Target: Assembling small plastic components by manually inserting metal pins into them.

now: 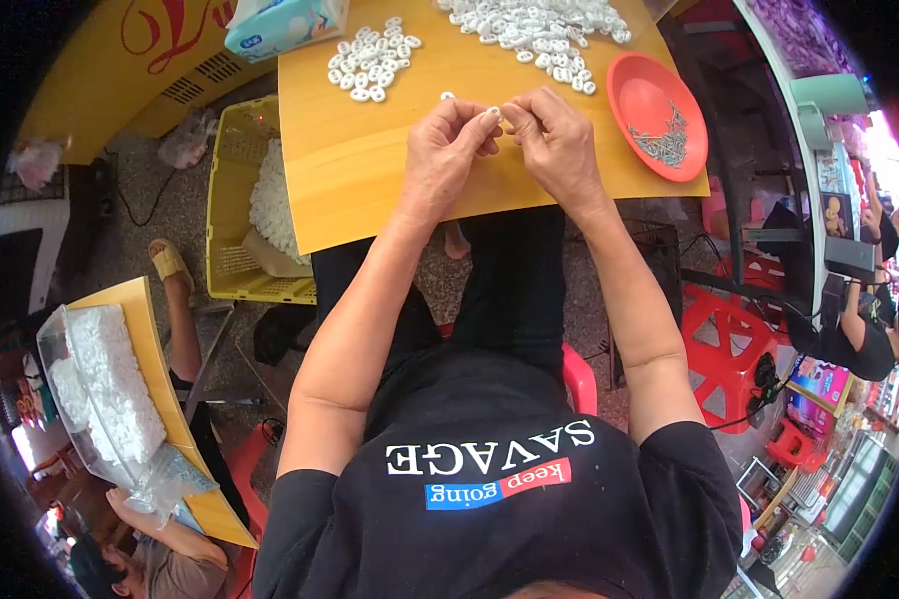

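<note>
Over the near part of the wooden table, my left hand pinches a small white oval plastic piece between thumb and fingertips. Close against it, my right hand has its thumb and forefinger pressed together at the piece; whatever is between them is too small to make out. Another white piece lies just beyond my left fingers. Farther off are a small pile of white two-holed plastic pieces and a larger pile. A red dish holding thin grey metal pins sits right of my right hand.
A tissue pack lies at the table's far left corner. Left of the table stands a yellow crate with white pieces inside. At lower left, a person sits by another table with a clear bin. Red stools stand at right.
</note>
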